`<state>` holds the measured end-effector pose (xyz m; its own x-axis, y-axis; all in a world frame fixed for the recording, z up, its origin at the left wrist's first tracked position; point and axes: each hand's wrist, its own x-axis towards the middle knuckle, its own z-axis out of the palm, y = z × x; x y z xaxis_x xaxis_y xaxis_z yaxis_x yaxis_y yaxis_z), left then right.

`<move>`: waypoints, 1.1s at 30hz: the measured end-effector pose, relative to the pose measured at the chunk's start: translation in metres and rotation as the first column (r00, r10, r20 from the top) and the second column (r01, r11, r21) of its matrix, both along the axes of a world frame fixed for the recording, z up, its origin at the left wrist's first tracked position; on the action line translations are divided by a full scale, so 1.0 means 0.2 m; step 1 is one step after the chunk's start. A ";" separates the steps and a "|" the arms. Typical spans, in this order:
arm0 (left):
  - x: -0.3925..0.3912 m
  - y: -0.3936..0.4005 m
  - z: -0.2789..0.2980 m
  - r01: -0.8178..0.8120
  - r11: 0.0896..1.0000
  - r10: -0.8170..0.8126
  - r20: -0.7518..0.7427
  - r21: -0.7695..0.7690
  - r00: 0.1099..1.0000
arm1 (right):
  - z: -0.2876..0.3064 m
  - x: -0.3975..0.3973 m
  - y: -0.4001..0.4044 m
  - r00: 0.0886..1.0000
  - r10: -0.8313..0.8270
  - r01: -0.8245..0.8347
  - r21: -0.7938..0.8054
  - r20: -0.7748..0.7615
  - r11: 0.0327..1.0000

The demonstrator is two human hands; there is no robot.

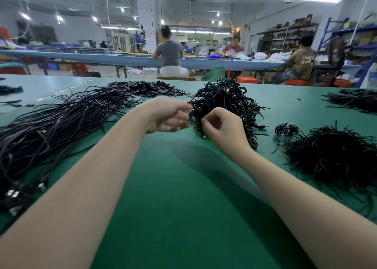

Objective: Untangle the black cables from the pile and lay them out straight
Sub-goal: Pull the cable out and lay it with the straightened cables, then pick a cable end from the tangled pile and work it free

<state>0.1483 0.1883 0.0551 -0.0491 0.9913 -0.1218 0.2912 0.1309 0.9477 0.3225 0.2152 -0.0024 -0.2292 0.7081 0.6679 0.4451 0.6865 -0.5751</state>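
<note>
Two bare forearms reach across a green bench (183, 187) in a workshop, both hands meeting at the near edge of a tangled pile of black cables (226, 103) at centre. The left hand (169, 115), blurred, has its fingers curled toward a cable end at the pile's left edge; whether it actually pinches the cable cannot be told. The right hand (220, 126) is closed, thumb and fingers pinching a cable (199, 129) at the pile's front, with a metal-tipped plug (204, 136) showing just below the fingers.

To the left, a broad sheaf of straightened cables (57, 126) lies fanned across the bench, its plugs toward the near left corner. Behind it sits a flat heap of small black pieces (146, 88). On the right lies a bristly mound of short black ties (334, 156), and between it and the central pile rests a small coiled cable bundle (285, 129). More dark strands (355, 99) lie at the far right edge.

Beyond the bench, three seated workers (171, 52) face a long blue table (122, 58) under strip lighting, with shelving (285, 36) along the right wall.
</note>
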 end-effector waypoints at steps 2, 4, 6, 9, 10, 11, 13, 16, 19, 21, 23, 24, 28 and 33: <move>0.00 0.00 -0.02 0.093 0.984 -0.084 -0.067 0.153 0.994 | 0.01 0.01 0.02 0.984 0.039 -0.075 -0.202 -0.177 0.977; 0.02 0.01 -0.05 0.158 0.961 -0.133 -0.121 0.227 0.984 | 0.01 0.01 0.02 0.935 0.080 -0.206 -0.344 -0.346 0.916; 0.04 0.01 -0.07 0.111 0.942 -0.073 -0.127 0.318 0.989 | 0.02 0.00 0.01 0.897 0.106 -0.290 -0.391 -0.429 0.874; 0.05 0.01 -0.09 0.095 0.900 -0.040 -0.136 0.425 0.990 | 0.02 0.00 0.00 0.891 0.123 -0.322 -0.418 -0.437 0.850; 0.04 0.01 -0.09 0.089 0.892 -0.023 -0.153 0.443 0.988 | 0.02 0.00 -0.01 0.891 0.136 -0.335 -0.425 -0.433 0.841; 0.05 0.01 -0.10 0.082 0.887 -0.002 -0.176 0.453 0.984 | 0.02 -0.01 -0.01 0.890 0.149 -0.349 -0.434 -0.430 0.831; 0.06 0.02 -0.10 0.073 0.884 0.037 -0.224 0.462 0.974 | 0.03 -0.01 -0.01 0.885 0.150 -0.367 -0.464 -0.440 0.806; 0.08 0.02 -0.12 0.072 0.879 0.064 -0.266 0.471 0.962 | 0.05 -0.01 -0.02 0.876 0.095 -0.376 -0.545 -0.473 0.750; 0.09 0.03 -0.14 0.074 0.890 0.045 -0.248 0.451 0.968 | 0.06 0.00 -0.03 0.873 0.054 -0.388 -0.625 -0.484 0.677; 0.09 0.04 -0.15 0.075 0.890 0.035 -0.232 0.449 0.972 | 0.07 0.00 -0.03 0.856 0.037 -0.424 -0.659 -0.516 0.621; 0.09 0.03 -0.15 0.085 0.887 0.022 -0.224 0.455 0.974 | 0.07 0.00 -0.04 0.808 0.021 -0.501 -0.669 -0.589 0.549; 0.09 0.03 -0.15 0.089 0.885 0.015 -0.220 0.458 0.975 | 0.08 0.00 -0.04 0.779 0.008 -0.543 -0.669 -0.627 0.508; 0.09 0.03 -0.14 0.104 0.875 -0.006 -0.203 0.472 0.979 | 0.08 0.00 -0.04 0.713 -0.019 -0.637 -0.658 -0.701 0.401; 0.09 0.03 -0.13 0.101 0.866 0.006 -0.212 0.489 0.977 | 0.07 0.00 -0.03 0.704 -0.005 -0.640 -0.637 -0.710 0.430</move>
